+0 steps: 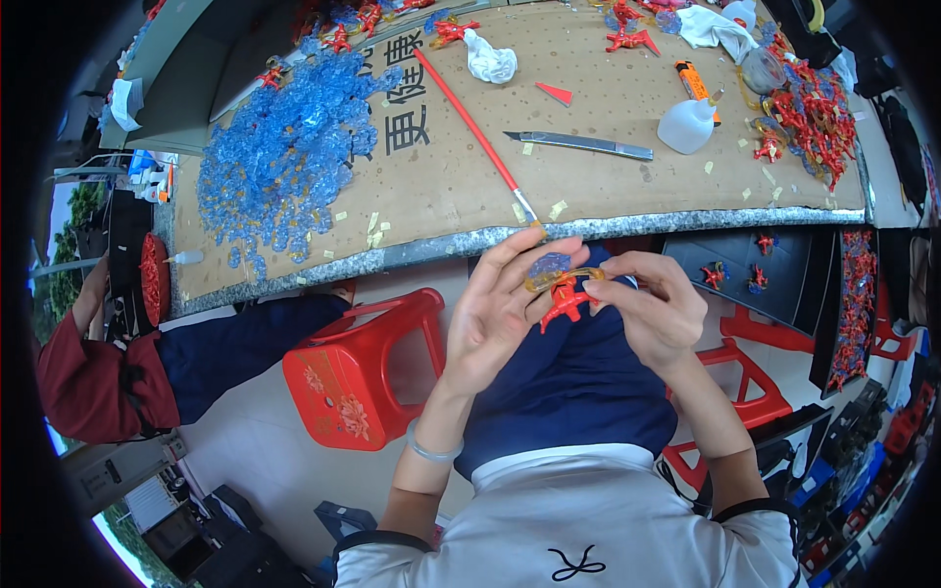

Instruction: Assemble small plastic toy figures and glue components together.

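Observation:
Just off the table's near edge, both hands hold a small red plastic toy figure (564, 302) with an amber part and a clear bluish-purple piece (549, 267) at its top. My left hand (498, 314) is closed around it from the left, fingertips behind the clear piece. From the right, my right hand (655, 309) pinches the amber part between thumb and fingers. Whether the pieces are joined cannot be made out. A red-handled brush (470, 122) lies on the table, its tip close to my left fingertips.
Loose clear blue pieces (284, 147) are heaped at the table's left, red figures (818, 122) at its right. A craft knife (588, 145), white squeeze bottle (688, 124) and orange box cutter (694, 80) lie between. Figures sit in a dark tray (735, 253). A red stool (338, 392) and another person (108, 372) are left.

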A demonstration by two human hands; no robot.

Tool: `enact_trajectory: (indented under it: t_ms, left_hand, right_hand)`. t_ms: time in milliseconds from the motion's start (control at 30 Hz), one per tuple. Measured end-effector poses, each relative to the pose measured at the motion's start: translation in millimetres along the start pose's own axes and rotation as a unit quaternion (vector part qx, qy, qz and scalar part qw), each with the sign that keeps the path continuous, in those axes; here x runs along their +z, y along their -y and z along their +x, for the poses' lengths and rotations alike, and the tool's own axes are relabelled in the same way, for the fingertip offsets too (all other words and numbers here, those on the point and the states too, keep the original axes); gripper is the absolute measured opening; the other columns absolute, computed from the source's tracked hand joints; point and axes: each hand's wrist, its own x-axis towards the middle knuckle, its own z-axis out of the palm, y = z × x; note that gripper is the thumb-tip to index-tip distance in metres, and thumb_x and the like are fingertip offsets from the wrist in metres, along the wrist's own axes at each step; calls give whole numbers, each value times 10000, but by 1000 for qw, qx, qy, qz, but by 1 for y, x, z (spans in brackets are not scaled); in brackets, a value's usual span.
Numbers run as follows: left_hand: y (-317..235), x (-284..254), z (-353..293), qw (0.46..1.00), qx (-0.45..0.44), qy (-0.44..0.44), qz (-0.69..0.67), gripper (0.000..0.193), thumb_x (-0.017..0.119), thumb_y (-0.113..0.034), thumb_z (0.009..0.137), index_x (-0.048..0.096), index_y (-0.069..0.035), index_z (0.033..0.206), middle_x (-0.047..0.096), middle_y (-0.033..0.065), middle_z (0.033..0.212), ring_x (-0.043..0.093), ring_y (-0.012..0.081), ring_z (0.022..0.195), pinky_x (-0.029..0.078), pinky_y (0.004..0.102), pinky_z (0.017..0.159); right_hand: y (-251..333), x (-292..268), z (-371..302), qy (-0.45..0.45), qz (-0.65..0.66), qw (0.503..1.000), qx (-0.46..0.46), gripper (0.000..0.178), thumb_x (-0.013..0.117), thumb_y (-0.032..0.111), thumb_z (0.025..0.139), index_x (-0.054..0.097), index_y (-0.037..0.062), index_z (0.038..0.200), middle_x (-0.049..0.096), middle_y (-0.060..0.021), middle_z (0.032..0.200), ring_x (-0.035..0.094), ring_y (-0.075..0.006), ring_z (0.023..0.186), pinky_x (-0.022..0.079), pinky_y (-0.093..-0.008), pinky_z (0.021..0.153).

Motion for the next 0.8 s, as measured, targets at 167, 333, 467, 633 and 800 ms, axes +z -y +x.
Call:
enact_trajectory:
  t_ms: [167, 333, 467, 633, 800]
  left_hand:
    - [-1, -13, -2, 991, -81, 3, 102, 639, 680, -73, 827, 341, 13, 1362, 426, 187, 1313, 464, 243, 1219, 436, 367, 1001]
    - [0, 5, -1, 963, 1, -42, 267, 530, 663, 36, 785, 472, 13, 1279, 493, 94, 1103, 524, 180, 1088, 534, 292, 882]
    - [1, 14, -1, 893, 68, -103, 433, 526, 610, 126, 746, 504, 15, 1250, 467, 65, 1058, 537, 145, 1025, 566, 243, 811]
    - [3, 14, -2, 835, 118, -125, 522, 533, 618, 132, 714, 539, -2, 1223, 483, 78, 1061, 551, 135, 979, 579, 221, 750]
    - [5, 12, -3, 783, 154, -128, 589, 536, 641, 108, 694, 556, -12, 1210, 517, 97, 1049, 576, 150, 944, 581, 215, 697]
  right_hand:
    - [-7, -6, 14, 54, 21, 997, -44, 286, 648, -103, 667, 728, 31, 906, 623, -130, 903, 650, -218, 793, 573, -291, 671]
    - [-7, 3, 16, 22, 85, 995, 42, 283, 661, -89, 714, 706, 3, 978, 633, -135, 905, 655, -196, 767, 564, -278, 674]
    - [-1, 7, 4, -8, 152, 967, 204, 225, 664, -48, 782, 687, -22, 1004, 652, -143, 902, 656, -169, 773, 547, -255, 691]
    - [15, 9, -2, -16, 275, 902, 333, 174, 659, 10, 836, 673, -45, 1000, 665, -123, 892, 654, -151, 799, 532, -237, 720]
    - [20, 8, -1, 9, 260, 904, 338, 177, 664, 30, 841, 673, -43, 1002, 674, -116, 894, 650, -133, 802, 520, -229, 724]
